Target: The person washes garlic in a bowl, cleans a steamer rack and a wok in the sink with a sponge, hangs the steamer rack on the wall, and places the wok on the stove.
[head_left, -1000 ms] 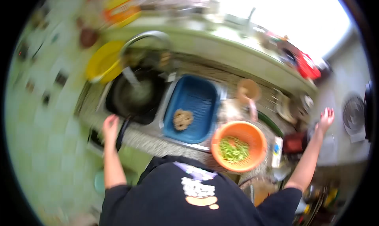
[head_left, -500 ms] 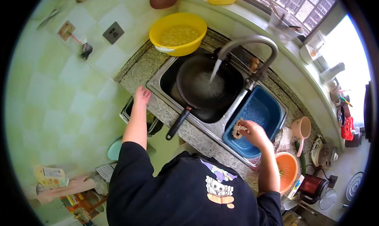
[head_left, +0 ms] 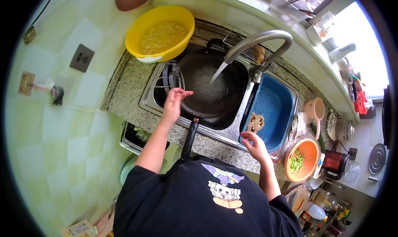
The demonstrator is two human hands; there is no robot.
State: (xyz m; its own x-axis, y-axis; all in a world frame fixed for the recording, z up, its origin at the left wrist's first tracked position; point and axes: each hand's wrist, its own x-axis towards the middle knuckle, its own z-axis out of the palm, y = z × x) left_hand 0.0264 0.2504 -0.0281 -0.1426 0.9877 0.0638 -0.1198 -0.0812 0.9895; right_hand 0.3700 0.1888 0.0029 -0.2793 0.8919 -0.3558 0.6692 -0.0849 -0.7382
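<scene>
A dark wok [head_left: 234,97] with a black handle [head_left: 190,141] sits in the left sink basin, and water runs into it from the curved faucet [head_left: 265,37]. Over the wok's left rim is my left hand [head_left: 173,105], fingers stretched out and holding nothing. My right hand [head_left: 254,145] is open by the near edge of the blue perforated basket [head_left: 271,98] in the right basin. A tan, fibrous loofah-like scrubber [head_left: 256,123] lies in the basket just beyond my right fingers, out of my grip.
A yellow basin [head_left: 134,37] of water with pale pieces stands behind the sink, left. On the right are an orange bowl [head_left: 309,165] of cut greens, a pink ladle-shaped scoop [head_left: 315,109] and a dark red kettle [head_left: 335,162]. A metal rack [head_left: 234,35] stands behind the wok.
My right hand has let go of the scrubber, now in the basket, and drawn back toward me. My left hand has moved from the counter edge to the wok's rim. The wok's handle has swung right.
</scene>
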